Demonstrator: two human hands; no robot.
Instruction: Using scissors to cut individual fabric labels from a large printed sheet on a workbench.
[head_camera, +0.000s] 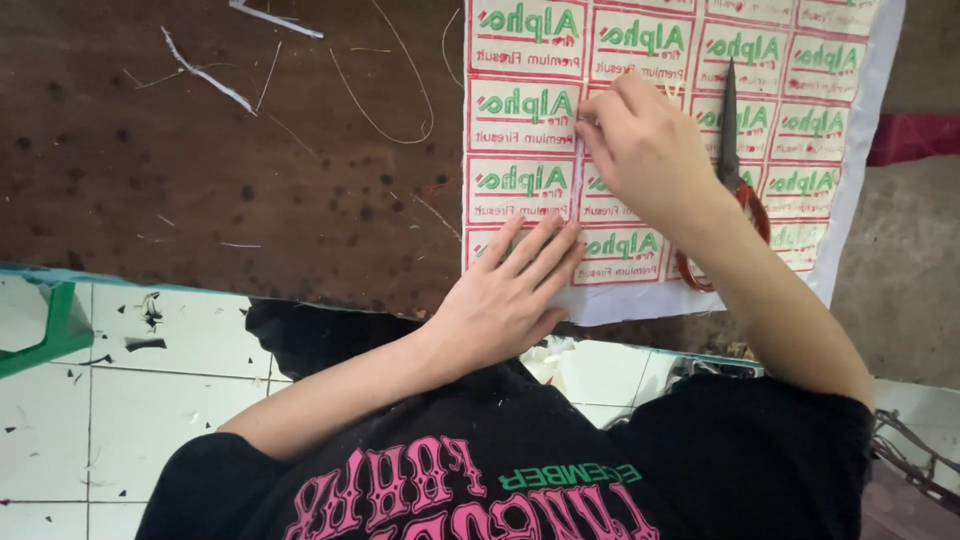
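Label sheet (640, 150) spread on desk (250, 170), right of centre. Left hand (510, 290) pressed flat, fingers spread, on near edge. Thin strip (578, 170) pinched by right hand (645, 150), farther up. Scissors (735, 170) lying just right.

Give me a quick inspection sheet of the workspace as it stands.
Surface: dark brown worktable, worn and speckled.
Job's things: white label sheet with red-bordered labels; a thin strip lifted off it.
Clutter: scissors lying on the sheet; white scraps and threads on the table.
Grippers: left hand flat on the sheet; right hand pinching the strip.
Cables: nothing seen.
Surroundings: white tiled floor with dark bits; green frame at left.
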